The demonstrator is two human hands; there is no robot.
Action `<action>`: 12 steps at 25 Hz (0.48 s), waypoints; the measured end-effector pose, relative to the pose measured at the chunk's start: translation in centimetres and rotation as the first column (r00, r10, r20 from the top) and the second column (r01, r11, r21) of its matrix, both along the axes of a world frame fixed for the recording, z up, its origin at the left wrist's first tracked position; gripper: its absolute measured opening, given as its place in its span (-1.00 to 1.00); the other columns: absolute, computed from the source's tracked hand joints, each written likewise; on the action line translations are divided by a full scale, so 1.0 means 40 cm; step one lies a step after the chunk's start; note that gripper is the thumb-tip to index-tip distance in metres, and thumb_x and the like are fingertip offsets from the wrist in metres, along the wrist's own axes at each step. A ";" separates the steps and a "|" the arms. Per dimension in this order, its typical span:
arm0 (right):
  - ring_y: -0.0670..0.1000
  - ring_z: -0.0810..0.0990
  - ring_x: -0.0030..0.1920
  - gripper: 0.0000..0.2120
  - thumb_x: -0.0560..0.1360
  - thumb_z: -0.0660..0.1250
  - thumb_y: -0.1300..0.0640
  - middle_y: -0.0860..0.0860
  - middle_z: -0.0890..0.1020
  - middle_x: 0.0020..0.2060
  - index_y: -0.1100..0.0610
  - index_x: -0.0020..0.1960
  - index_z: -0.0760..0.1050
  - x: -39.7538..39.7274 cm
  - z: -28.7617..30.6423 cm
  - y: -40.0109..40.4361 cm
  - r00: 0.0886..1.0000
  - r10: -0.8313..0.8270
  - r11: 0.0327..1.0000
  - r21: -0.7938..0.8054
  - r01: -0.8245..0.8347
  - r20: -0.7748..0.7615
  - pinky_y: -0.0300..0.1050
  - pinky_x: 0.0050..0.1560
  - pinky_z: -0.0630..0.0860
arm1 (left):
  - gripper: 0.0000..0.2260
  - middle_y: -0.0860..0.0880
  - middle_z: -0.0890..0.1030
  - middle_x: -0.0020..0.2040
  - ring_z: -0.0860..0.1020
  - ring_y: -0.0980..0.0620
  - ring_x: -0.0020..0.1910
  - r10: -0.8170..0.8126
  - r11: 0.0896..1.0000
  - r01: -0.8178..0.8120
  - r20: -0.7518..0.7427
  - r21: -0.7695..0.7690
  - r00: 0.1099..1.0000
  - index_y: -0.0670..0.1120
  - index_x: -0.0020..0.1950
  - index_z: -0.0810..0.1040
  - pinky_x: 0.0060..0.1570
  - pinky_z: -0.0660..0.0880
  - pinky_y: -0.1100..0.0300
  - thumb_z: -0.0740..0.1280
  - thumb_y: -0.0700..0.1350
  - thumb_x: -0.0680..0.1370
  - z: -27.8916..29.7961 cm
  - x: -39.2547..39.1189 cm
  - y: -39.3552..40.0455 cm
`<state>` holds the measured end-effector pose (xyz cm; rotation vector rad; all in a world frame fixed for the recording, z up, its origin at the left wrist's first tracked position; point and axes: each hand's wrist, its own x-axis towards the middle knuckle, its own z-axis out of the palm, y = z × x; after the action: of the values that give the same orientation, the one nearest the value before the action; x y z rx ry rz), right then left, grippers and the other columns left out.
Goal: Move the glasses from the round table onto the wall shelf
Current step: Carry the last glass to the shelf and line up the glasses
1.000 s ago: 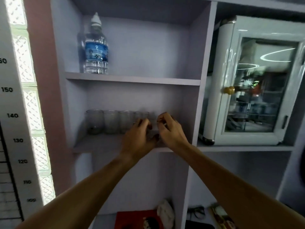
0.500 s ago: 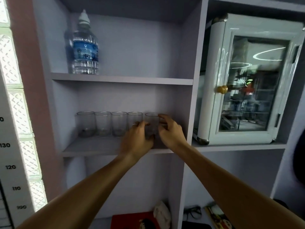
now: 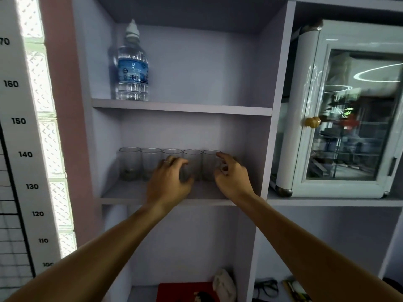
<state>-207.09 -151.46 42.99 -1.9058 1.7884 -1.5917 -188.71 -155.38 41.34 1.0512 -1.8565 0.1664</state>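
Several clear glasses stand in a row at the back of the middle wall shelf (image 3: 122,196), from the leftmost glass (image 3: 129,163) to the rightmost glass (image 3: 209,165). My left hand (image 3: 169,182) hovers in front of the middle glasses with curled, parted fingers, its thumb by the fourth glass (image 3: 193,162). My right hand (image 3: 232,177) is just right of the rightmost glass, fingers spread, the index tip at its rim. Neither hand closes around a glass. The round table is out of view.
A water bottle (image 3: 132,68) stands on the shelf above. To the right sits a small white cabinet (image 3: 305,127) with a glass door and a gold knob. A height chart (image 3: 19,149) hangs at left. A red book (image 3: 183,290) lies on the lower shelf.
Both hands were closed together on the rightmost glass at the shelf; now they have drawn apart and the glass stands in the row on its own.
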 end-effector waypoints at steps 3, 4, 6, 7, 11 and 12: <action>0.17 0.27 0.45 -0.45 0.50 0.34 0.07 0.08 0.30 0.47 -0.12 0.45 0.30 0.040 -0.011 -0.004 0.948 -0.107 0.993 -0.083 0.086 -0.301 0.15 0.41 0.32 | -0.57 -0.12 0.50 0.23 0.43 -0.28 0.20 0.178 0.976 -0.170 0.046 -0.139 0.983 0.03 0.25 0.56 0.12 0.38 -0.13 0.40 0.10 0.40 -0.005 0.086 -0.027; 0.19 0.10 0.52 -0.42 0.50 0.33 0.02 0.08 0.19 0.53 -0.16 0.48 0.25 0.056 -0.015 -0.010 0.906 -0.129 0.991 -0.091 0.101 -0.403 0.24 0.48 0.16 | -0.51 -0.14 0.45 0.32 0.38 -0.32 0.26 0.229 0.966 -0.217 0.081 -0.142 0.970 0.09 0.32 0.52 0.19 0.33 -0.20 0.38 0.17 0.41 -0.008 0.108 -0.034; 0.21 -0.18 0.57 -0.36 0.52 0.27 -0.08 0.07 -0.05 0.60 -0.20 0.54 0.11 0.089 -0.026 -0.029 0.846 -0.142 0.990 -0.057 0.132 -0.514 0.29 0.51 -0.12 | -0.40 -0.17 0.24 0.51 0.14 -0.41 0.44 0.266 0.964 -0.260 0.158 -0.057 0.951 0.23 0.45 0.36 0.35 0.15 -0.38 0.32 0.33 0.43 -0.015 0.137 -0.044; 0.22 -0.27 0.55 -0.34 0.53 0.25 -0.11 0.08 -0.13 0.60 -0.21 0.56 0.05 0.103 -0.033 -0.038 0.839 -0.141 0.988 -0.027 0.149 -0.525 0.29 0.50 -0.19 | -0.36 -0.17 0.14 0.57 0.00 -0.42 0.50 0.262 0.964 -0.266 0.187 -0.006 0.947 0.30 0.48 0.26 0.38 0.03 -0.43 0.25 0.42 0.43 -0.021 0.146 -0.049; 0.27 -0.33 0.53 -0.31 0.52 0.22 -0.13 0.08 -0.14 0.60 -0.19 0.57 -0.01 0.127 -0.047 -0.057 0.840 -0.178 0.979 -0.009 0.202 -0.512 0.35 0.48 -0.22 | -0.28 -0.15 0.02 0.62 -0.21 -0.39 0.53 0.261 0.962 -0.273 0.235 0.018 0.936 0.38 0.52 0.03 0.39 -0.08 -0.49 0.04 0.55 0.39 -0.029 0.146 -0.054; 0.27 -0.31 0.54 -0.31 0.51 0.22 -0.13 0.07 -0.11 0.60 -0.19 0.57 0.01 0.126 -0.046 -0.058 0.844 -0.188 0.978 -0.019 0.207 -0.502 0.36 0.48 -0.20 | -0.28 -0.15 0.02 0.62 -0.21 -0.39 0.53 0.261 0.962 -0.271 0.235 0.010 0.936 0.38 0.52 0.02 0.39 -0.09 -0.48 0.04 0.54 0.40 -0.029 0.142 -0.053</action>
<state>-202.05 -153.77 41.15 -2.3462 2.2518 -1.1574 -183.02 -157.50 40.17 1.3609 -1.9228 0.4271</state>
